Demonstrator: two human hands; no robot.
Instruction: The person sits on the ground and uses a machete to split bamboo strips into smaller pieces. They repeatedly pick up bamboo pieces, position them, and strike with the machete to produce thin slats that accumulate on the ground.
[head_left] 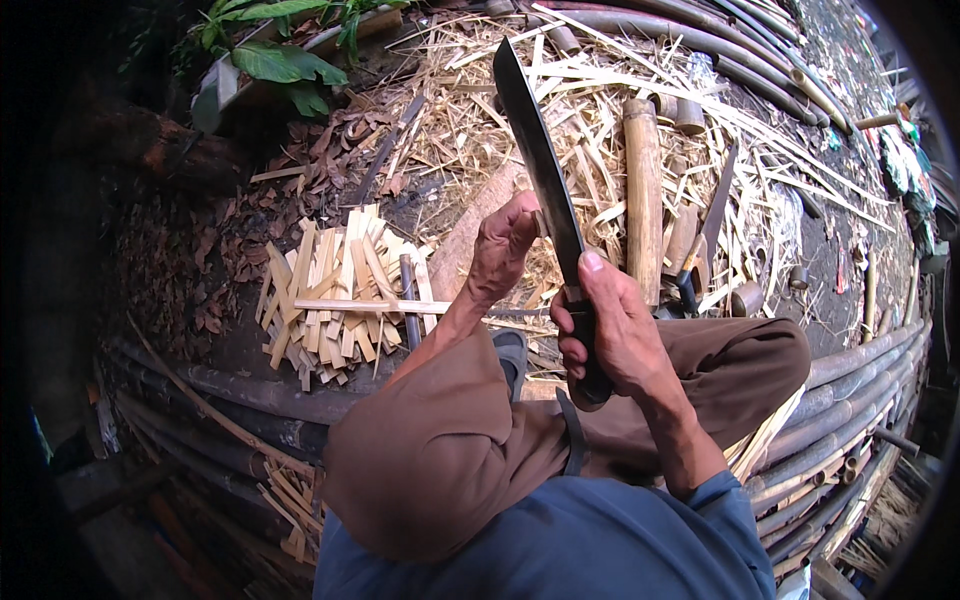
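A machete (545, 160) with a long dark blade points up and away from me, tilted a little to the left. My right hand (625, 320) is wrapped round its black handle, the thumb lying along the base of the blade. Beside the blade's left edge, my left hand (503, 245) is closed in a pinch. Between its fingertips shows the end of what looks like a bamboo strip (541, 223), against the blade; the rest of it is hidden. Left of my left forearm lies a heap of split bamboo strips (335, 290).
A thick bamboo pole section (643, 190) and a handsaw (712, 225) lie beyond my right hand. Shavings (450, 100) cover the ground ahead. Long bamboo poles (840, 400) are stacked at right, with more poles (260, 395) at left. A leafy plant (275, 60) stands far left.
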